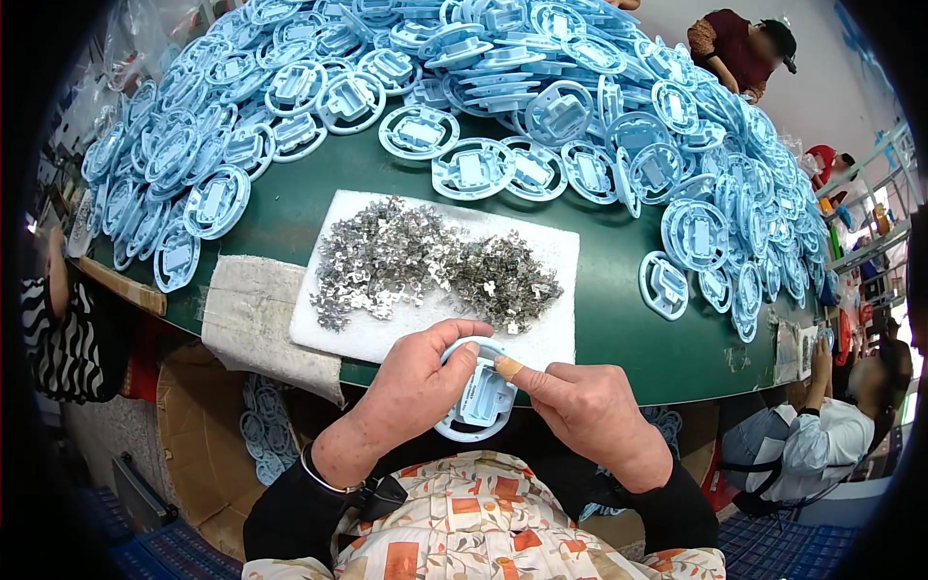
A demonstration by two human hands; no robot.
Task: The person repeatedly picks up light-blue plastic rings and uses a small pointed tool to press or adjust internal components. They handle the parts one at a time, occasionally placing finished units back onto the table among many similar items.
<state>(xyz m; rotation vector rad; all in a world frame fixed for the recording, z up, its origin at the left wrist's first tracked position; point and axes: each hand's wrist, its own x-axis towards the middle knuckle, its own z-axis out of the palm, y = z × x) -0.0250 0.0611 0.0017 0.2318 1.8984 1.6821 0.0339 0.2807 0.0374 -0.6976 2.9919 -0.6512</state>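
Right now my left hand (pixel 416 382) wraps the rim of 1 pale blue plastic ring part (pixel 476 401), fingers curled snug on its upper left edge, and my right hand (pixel 590 416) pinches the same part from the other side, a bandaged fingertip pressing at its centre block. The part sits between both hands, just off the near edge of the counter (pixel 619 319), above my lap. To do this well, I judge the left should hold the ring steady and level so the right can press squarely into the middle slot without slipping. Ahead lies a white foam pad (pixel 387 333) carrying a heap of small metal clips (pixel 435 266), and beyond it a great mound of blue ring parts (pixel 541 106) curves across the green counter. Other people sit at the left and right edges, with shelves far right.
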